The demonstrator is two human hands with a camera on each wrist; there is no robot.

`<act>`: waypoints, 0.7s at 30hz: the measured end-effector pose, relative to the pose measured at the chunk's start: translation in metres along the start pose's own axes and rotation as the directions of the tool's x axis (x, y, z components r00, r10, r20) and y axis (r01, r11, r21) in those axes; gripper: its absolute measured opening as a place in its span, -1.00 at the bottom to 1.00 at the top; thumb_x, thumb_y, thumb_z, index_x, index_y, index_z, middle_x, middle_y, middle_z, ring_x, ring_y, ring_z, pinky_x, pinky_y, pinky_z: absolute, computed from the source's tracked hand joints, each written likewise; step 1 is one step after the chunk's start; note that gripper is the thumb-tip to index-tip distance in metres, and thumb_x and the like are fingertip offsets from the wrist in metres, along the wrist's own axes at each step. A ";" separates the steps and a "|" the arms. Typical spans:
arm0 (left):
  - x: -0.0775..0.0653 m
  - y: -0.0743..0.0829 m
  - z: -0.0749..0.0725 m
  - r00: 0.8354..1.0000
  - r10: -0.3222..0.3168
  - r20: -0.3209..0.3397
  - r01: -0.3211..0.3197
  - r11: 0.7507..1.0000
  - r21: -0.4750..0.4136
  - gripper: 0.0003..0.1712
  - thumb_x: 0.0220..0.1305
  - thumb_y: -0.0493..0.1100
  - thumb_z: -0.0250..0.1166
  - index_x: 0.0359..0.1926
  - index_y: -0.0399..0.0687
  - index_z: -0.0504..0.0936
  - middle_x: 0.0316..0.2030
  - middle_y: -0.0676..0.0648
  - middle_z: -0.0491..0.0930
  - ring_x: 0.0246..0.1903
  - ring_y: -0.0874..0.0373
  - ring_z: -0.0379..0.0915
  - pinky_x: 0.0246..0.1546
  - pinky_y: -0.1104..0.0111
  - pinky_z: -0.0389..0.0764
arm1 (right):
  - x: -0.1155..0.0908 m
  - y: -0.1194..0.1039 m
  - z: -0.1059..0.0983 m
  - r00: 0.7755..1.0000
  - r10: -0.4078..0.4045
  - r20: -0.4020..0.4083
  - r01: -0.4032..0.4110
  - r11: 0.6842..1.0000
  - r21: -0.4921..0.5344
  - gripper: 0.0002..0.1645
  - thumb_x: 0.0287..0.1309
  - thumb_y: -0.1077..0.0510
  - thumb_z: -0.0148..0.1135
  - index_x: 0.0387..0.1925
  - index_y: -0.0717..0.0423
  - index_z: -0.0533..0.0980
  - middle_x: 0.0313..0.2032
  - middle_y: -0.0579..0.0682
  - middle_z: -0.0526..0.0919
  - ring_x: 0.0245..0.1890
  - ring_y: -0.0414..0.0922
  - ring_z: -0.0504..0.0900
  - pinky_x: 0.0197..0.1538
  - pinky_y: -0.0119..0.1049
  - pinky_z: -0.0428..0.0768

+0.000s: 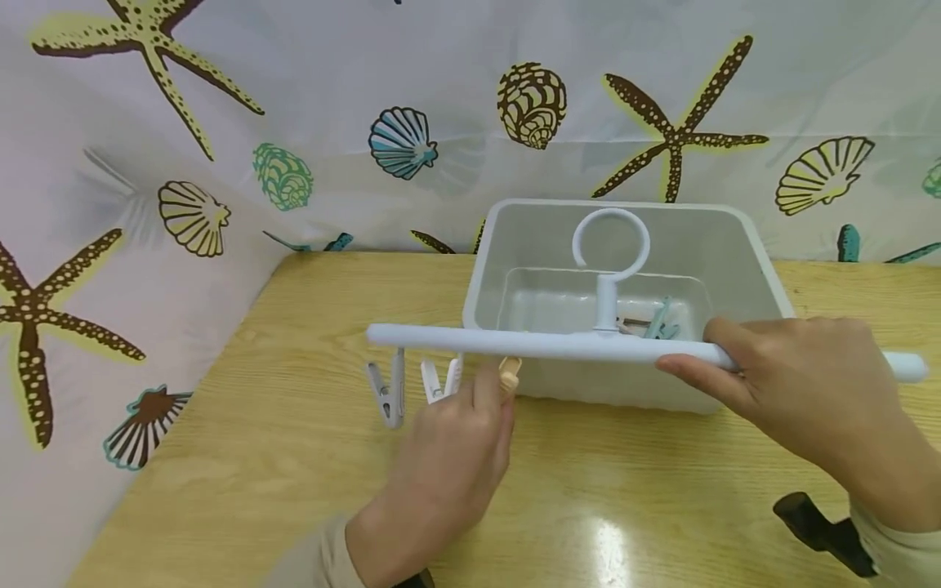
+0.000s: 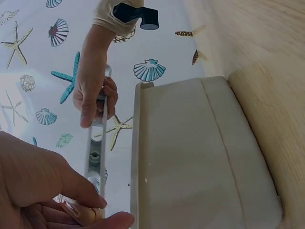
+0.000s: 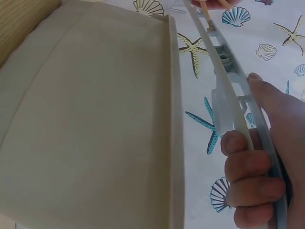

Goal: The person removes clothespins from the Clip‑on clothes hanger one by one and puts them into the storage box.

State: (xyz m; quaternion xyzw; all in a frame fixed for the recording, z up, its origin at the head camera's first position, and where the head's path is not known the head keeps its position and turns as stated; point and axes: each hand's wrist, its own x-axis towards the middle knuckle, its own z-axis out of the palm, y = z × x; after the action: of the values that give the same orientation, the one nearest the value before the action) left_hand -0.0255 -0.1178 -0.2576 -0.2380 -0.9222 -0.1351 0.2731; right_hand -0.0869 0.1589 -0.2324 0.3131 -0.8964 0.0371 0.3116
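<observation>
My right hand grips the right part of a pale blue clip hanger, its fingers wrapped round the bar in the right wrist view. The bar lies level over the bin's front rim, with its round hook upward. Below the bar, my left hand pinches a light orange clothespin, close against the bar's underside. In the left wrist view the thumb and fingers partly cover this clothespin. A grey clothespin and a white clothespin hang from the bar's left part.
Behind the hanger stands a light grey plastic bin on the wooden table. Inside it lie a teal clothespin and other small pieces, partly hidden by the bar. A curtain printed with shells and starfish borders the table.
</observation>
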 end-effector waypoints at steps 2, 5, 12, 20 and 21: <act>0.001 0.001 -0.002 1.000 0.001 0.001 -0.001 1.000 0.026 -0.79 0.15 -0.38 0.33 -0.35 -0.34 0.42 -0.65 -0.10 0.48 -0.72 0.14 0.50 -0.77 0.43 0.44 | 0.000 0.001 0.001 1.000 0.005 0.003 -0.005 1.000 0.004 -0.21 0.20 -0.59 -0.53 -0.68 -0.07 0.15 -0.80 -0.30 -0.01 -0.82 -0.27 -0.04 -0.75 -0.31 -0.07; 0.003 0.002 -0.005 0.999 -0.003 -0.035 0.004 0.999 0.035 -0.80 0.14 -0.36 0.35 -0.35 -0.35 0.45 -0.64 -0.11 0.50 -0.71 0.14 0.51 -0.76 0.40 0.45 | 0.000 0.003 0.002 1.000 0.005 -0.016 -0.005 1.000 0.008 -0.21 0.21 -0.59 -0.52 -0.69 -0.07 0.14 -0.80 -0.29 -0.02 -0.82 -0.27 -0.06 -0.75 -0.32 -0.08; 0.004 0.001 -0.010 0.995 -0.022 -0.093 0.022 1.000 0.008 -0.79 0.11 -0.32 0.41 -0.40 -0.24 0.49 -0.63 -0.07 0.52 -0.70 0.15 0.51 -0.76 0.34 0.44 | 0.003 0.006 -0.001 0.997 -0.018 -0.081 0.018 1.000 -0.008 -0.21 0.24 -0.57 -0.47 -0.70 -0.05 0.14 -0.81 -0.26 0.00 -0.83 -0.28 -0.08 -0.74 -0.34 -0.12; 0.002 0.002 -0.011 0.995 -0.022 -0.095 0.025 0.999 0.026 -0.72 0.08 -0.26 0.44 -0.51 -0.19 0.45 -0.69 -0.05 0.52 -0.76 0.13 0.47 -0.80 0.32 0.36 | 0.002 0.009 -0.001 0.994 -0.002 -0.107 0.002 1.000 0.000 -0.22 0.26 -0.55 -0.44 -0.71 -0.05 0.13 -0.82 -0.25 -0.02 -0.82 -0.29 -0.09 -0.73 -0.34 -0.14; 0.002 0.002 -0.011 0.996 -0.026 -0.083 0.028 0.999 0.028 -0.73 0.09 -0.26 0.44 -0.50 -0.20 0.47 -0.68 -0.05 0.53 -0.75 0.13 0.48 -0.79 0.32 0.37 | 0.002 0.009 -0.001 0.994 -0.001 -0.108 0.001 1.000 -0.002 -0.22 0.26 -0.55 -0.45 -0.71 -0.04 0.12 -0.82 -0.25 -0.02 -0.82 -0.29 -0.09 -0.72 -0.34 -0.13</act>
State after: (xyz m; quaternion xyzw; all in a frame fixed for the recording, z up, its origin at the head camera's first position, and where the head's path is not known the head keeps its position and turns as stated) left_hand -0.0208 -0.1197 -0.2474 -0.2159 -0.9151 -0.1351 0.3126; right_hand -0.0929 0.1657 -0.2297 0.3108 -0.8780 0.0532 0.3600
